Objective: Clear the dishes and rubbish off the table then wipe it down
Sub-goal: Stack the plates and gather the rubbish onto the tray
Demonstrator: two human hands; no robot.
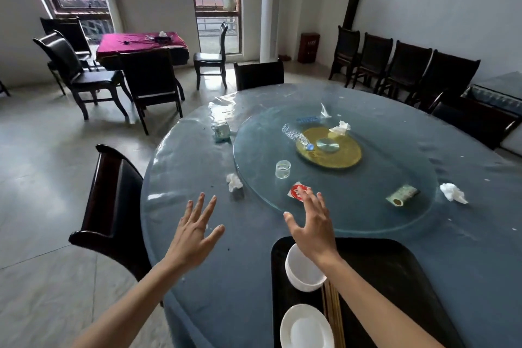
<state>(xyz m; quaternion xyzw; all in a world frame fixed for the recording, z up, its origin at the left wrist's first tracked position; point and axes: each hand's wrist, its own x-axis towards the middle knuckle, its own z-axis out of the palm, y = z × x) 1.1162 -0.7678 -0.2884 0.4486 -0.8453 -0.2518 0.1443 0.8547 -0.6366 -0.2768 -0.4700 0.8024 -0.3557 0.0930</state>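
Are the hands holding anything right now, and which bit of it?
Nothing is held. The left hand is spread open above the table, and the right hand reaches, fingers straight, toward the red and white wrapper.

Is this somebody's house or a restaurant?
Most likely a restaurant's private dining room. The big round table has a glass turntable for sharing dishes, spare chairs line the wall, and a tray holds used bowls.
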